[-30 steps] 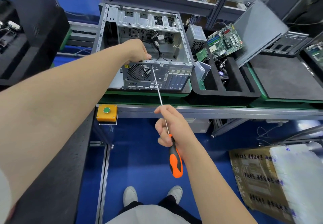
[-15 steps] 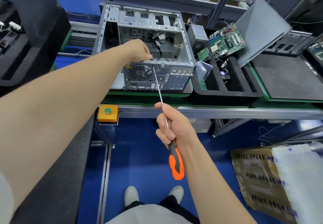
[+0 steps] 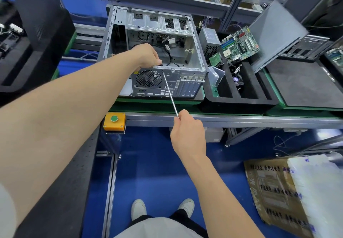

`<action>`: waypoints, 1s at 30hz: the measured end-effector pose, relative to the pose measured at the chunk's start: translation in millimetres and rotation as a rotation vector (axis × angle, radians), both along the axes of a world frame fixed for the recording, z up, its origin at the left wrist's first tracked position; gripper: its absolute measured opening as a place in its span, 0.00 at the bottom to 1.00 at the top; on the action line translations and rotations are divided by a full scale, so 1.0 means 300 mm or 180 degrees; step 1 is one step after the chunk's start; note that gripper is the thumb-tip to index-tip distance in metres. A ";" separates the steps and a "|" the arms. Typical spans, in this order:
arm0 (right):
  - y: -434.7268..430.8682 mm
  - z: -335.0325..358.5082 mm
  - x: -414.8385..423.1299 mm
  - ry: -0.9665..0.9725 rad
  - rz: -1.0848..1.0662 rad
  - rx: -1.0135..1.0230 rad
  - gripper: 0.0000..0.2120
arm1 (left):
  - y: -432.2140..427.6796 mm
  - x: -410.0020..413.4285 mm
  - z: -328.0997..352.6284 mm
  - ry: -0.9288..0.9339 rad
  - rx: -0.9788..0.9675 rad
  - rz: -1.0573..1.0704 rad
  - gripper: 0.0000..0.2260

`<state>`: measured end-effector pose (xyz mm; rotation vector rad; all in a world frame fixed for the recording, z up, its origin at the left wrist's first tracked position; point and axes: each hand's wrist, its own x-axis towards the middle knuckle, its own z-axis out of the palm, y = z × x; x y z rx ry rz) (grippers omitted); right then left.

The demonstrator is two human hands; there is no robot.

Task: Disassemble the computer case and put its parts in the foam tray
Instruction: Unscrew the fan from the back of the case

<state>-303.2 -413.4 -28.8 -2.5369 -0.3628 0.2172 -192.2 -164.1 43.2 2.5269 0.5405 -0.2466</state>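
An open grey computer case (image 3: pixel 187 33) lies on the green-edged bench, its rear panel facing me. My left hand (image 3: pixel 148 55) grips the top edge of that rear panel just above the round fan grille (image 3: pixel 148 79). My right hand (image 3: pixel 187 135) holds a long screwdriver (image 3: pixel 169 93); its handle is hidden under my hand. The tip touches the rear panel beside the fan grille. To the right stands the black foam tray (image 3: pixel 239 100) with a power supply (image 3: pixel 209 39), a green motherboard (image 3: pixel 239 42) and small parts.
A grey side panel (image 3: pixel 276 35) leans against the tray's far right. A yellow box with a green button (image 3: pixel 114 119) is fixed to the bench front. Black foam sheets (image 3: pixel 304 83) lie to the right. A cardboard box (image 3: pixel 274 191) sits on the blue floor.
My right hand has turned over on the screwdriver, so the orange handle is now hidden. The tip stays at the same spot on the rear panel. My left hand has not moved.
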 end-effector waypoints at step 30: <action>0.014 0.008 0.031 -0.0168 -0.0400 -0.0046 0.12 | -0.013 -0.011 0.002 0.0046 -0.0362 0.0187 0.19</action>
